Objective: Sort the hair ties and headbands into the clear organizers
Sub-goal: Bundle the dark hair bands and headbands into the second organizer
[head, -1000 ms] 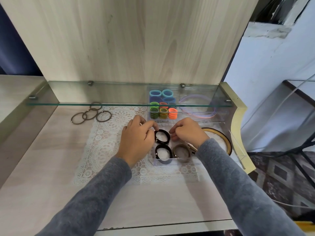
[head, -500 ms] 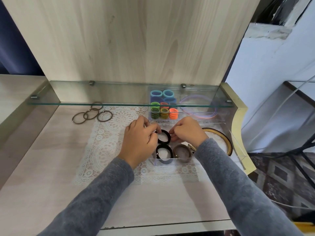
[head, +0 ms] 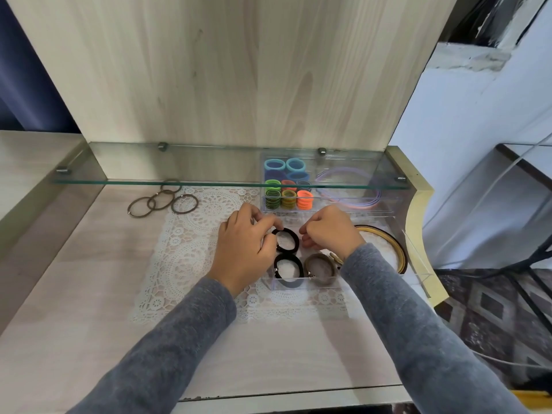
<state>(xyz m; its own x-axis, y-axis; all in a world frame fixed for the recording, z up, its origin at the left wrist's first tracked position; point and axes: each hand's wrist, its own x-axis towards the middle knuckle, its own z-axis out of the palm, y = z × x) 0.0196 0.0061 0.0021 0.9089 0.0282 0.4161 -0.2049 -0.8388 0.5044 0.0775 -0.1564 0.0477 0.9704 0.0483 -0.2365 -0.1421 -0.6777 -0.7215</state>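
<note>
The left hand [head: 246, 249] pinches the upper black tie [head: 295, 241] at its left edge, above the rear cell of the front organizer [head: 303, 287]. The right hand [head: 328, 231] is curled at the tie's right edge; grip cannot be determined. The lower black tie [head: 299, 268] and the brown tie [head: 307, 267] lie in the front cells.

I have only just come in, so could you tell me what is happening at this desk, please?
A person is sorting hair ties into clear organizers. Their left hand pinches a black hair tie over the back part of the front organizer. The right hand is curled close to the tie's other side; whether it has a grip on it is unclear. A second black tie and a brown tie already lie in that organizer. Several thin brown ties lie loose on the desk to the left.
</note>
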